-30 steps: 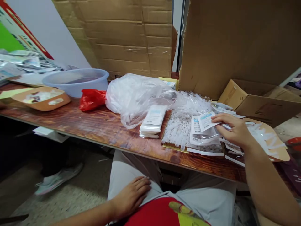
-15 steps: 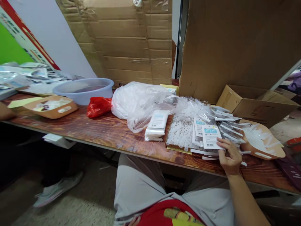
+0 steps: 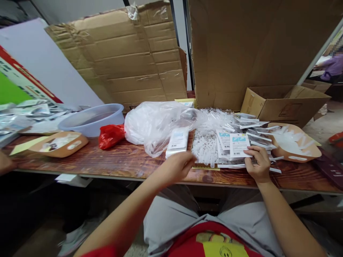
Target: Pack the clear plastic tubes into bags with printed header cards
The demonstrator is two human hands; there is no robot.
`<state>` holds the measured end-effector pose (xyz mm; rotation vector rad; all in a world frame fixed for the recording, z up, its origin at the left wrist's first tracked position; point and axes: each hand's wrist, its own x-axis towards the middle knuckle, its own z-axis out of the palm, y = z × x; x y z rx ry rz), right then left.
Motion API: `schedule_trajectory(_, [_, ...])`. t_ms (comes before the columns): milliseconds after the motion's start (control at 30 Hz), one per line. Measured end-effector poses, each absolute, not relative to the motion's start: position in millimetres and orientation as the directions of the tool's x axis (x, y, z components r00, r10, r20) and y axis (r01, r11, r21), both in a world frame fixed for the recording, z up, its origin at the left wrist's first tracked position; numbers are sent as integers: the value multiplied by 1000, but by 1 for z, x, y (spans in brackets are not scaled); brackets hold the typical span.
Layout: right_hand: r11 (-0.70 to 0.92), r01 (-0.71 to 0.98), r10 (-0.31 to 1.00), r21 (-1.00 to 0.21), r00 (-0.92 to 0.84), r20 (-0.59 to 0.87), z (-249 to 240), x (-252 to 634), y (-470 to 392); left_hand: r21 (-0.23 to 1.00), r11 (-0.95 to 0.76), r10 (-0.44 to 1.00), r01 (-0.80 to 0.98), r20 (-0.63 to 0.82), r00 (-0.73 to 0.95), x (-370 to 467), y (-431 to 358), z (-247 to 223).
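Observation:
Fingers curled together, my left hand (image 3: 180,165) is over the table edge between a stack of white cards (image 3: 178,139) and a heap of small clear plastic pieces (image 3: 205,144). Whatever its fingers may hold is too small to make out. My right hand (image 3: 257,162) pinches the lower right corner of a white and blue printed card (image 3: 239,145). That card lies on the heap, beside another printed card (image 3: 224,140). Clear packets with white strips (image 3: 258,137) are piled behind and right of my right hand.
An orange tray (image 3: 297,157) of clear pieces and a cardboard box (image 3: 289,107) are at the right. Leftward are a clear plastic bag (image 3: 150,123), red bag (image 3: 111,136), blue basin (image 3: 93,123) and another orange tray (image 3: 59,151). Another person's hand (image 3: 5,163) shows far left.
My left hand has risen from my lap to the table edge beside the card stack. My right hand stays at the printed card. The camera view has shifted.

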<state>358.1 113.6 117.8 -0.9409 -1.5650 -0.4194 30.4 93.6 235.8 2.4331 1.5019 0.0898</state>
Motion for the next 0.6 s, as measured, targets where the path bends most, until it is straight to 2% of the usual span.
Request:
schedule_trajectory(67, [610,760,325,-225,19,946,119,358,113,210,-391,904,896,-97,417,64,152,246])
schedule_trajectory(167, [607,767,309,-207,12,951,122,359,111,179,-371,901,911,-168,400,97,218,236])
schedule_trajectory(300, [603,770,309,-207,13,951,122,360,111,226,-331,902,916,-209,377,104,253,212])
schedule_trajectory(433, [608,760,326,-230,26,945,120,359,112,350,-218,923,911,-231,309,101,264,203])
schedule_trajectory(600, [613,750,323,-248,49,945,121,359,111,617,-22,956,786,-216,196,103,277,202])
